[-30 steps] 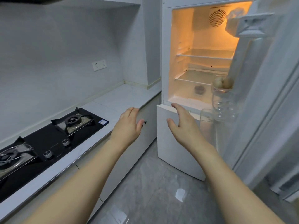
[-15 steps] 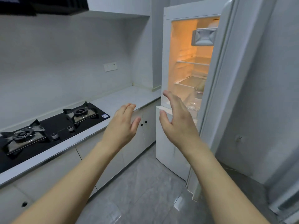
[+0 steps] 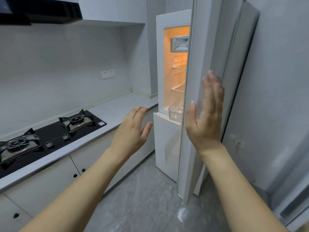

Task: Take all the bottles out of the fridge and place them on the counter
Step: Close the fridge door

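Note:
The white fridge (image 3: 167, 139) stands at the end of the counter (image 3: 120, 108). Its tall door (image 3: 217, 64) is swung most of the way round, leaving a narrow lit gap with bare glass shelves (image 3: 179, 67) and a clear door bin (image 3: 175, 113). No bottle shows in the fridge or on the counter. My right hand (image 3: 205, 118) is open, fingers flat against the door's outer face near its edge. My left hand (image 3: 132, 131) hovers open in front of the lower fridge compartment, holding nothing.
A black two-burner gas hob (image 3: 50, 133) is set into the counter at left, with white cabinets (image 3: 55, 178) below and a range hood (image 3: 38, 10) above. A wall socket (image 3: 108, 74) sits over the counter. Grey tiled floor (image 3: 142, 198) lies ahead.
The fridge door has swung from wide open to nearly shut. My right hand moved from the fridge front onto the door's outer face. The view has pulled back from the fridge.

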Motion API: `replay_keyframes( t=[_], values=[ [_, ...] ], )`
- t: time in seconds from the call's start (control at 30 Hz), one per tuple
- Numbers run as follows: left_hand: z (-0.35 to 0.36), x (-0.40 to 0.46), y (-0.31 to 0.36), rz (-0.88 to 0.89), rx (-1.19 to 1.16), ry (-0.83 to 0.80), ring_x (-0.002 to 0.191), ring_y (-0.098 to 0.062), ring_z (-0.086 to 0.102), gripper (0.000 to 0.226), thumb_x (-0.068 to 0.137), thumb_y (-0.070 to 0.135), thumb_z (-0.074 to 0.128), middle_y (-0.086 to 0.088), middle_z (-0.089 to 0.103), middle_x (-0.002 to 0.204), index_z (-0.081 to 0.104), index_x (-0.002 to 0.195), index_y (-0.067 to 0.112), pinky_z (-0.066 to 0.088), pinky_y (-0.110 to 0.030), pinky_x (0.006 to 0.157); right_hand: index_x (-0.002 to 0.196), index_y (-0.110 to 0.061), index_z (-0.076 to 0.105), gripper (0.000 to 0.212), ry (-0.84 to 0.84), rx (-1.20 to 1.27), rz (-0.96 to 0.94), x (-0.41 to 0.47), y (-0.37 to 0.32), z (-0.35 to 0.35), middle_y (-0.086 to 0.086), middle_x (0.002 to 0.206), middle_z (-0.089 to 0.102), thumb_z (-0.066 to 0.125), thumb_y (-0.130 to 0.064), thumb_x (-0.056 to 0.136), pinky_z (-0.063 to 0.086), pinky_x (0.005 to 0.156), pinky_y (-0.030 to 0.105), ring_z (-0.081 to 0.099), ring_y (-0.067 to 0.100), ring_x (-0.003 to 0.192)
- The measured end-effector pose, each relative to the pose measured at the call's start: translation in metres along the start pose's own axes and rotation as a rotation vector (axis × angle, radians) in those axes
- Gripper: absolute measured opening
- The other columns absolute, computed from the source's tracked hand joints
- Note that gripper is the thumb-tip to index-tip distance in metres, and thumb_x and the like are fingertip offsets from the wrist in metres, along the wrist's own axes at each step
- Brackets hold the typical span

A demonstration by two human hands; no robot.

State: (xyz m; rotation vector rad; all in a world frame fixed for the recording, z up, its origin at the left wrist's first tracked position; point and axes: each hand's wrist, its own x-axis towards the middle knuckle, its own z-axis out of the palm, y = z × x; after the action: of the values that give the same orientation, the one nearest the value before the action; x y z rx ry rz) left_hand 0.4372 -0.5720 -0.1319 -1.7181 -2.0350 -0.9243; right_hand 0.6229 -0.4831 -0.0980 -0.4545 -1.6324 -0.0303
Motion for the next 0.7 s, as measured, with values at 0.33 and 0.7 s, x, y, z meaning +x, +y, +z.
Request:
replay_keyframes(
  t=[0.33, 0.7],
  values=[
    [-0.003, 0.01, 0.031, 0.058, -0.024, 0.038, 0.128, -0.017, 0.043, 0.047, 0.098, 0.032, 0.051, -0.003, 0.046, 0.141, 0.044, 0.139, 0.01, 0.028, -0.019, 0.104, 0.143, 0.007, 0.035, 0.046, -0.049, 0.211, 0.109, 0.0, 0.022, -0.003, 0.014, 0.152, 0.03, 0.038, 0.006, 0.097, 0.021, 0.119, 0.03, 0.026, 0.023, 0.144],
    [-0.01, 0.03, 0.069, 0.205, -0.191, 0.193, 0.131, -0.013, 0.044, 0.052, 0.098, 0.028, 0.052, -0.005, 0.049, 0.142, 0.039, 0.144, 0.007, 0.029, -0.014, 0.109, 0.149, -0.016, 0.032, 0.048, -0.225, 0.219, 0.153, 0.006, 0.052, 0.023, 0.003, 0.158, 0.022, 0.039, -0.015, 0.102, 0.02, 0.118, 0.024, 0.019, 0.011, 0.146]
  ],
)
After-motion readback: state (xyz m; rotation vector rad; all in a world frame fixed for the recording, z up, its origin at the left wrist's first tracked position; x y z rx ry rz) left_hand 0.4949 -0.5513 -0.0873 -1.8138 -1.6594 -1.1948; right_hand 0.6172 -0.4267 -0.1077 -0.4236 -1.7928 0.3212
